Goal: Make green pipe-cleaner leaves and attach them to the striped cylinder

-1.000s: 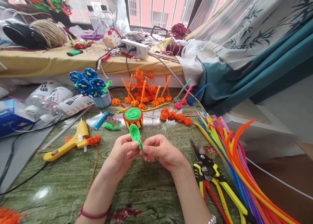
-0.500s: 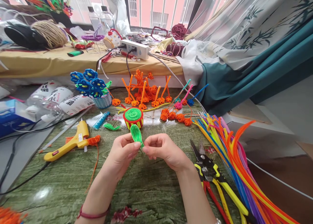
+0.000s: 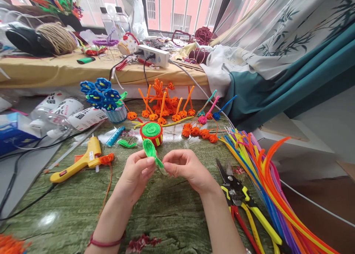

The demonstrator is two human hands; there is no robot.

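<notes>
My left hand [image 3: 137, 176] pinches the green pipe-cleaner coil [image 3: 149, 149] while my right fingers [image 3: 172, 164] curl almost shut at its tail, grip unclear, so a slack pinch could let it spring toward the striped pipe-cleaner drum [image 3: 151, 134] at twelve o'clock.

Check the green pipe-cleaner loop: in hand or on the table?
In hand: the green pipe-cleaner loop is pinched by the left hand, raised above the table, its tail end near the right hand.

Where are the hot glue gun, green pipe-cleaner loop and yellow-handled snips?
Hot glue gun [image 3: 91, 154]: head view, on its yellow body.
Green pipe-cleaner loop [image 3: 148, 148]: head view, on its rounded end.
Yellow-handled snips [image 3: 262, 225]: head view, on one yellow handle.
</notes>
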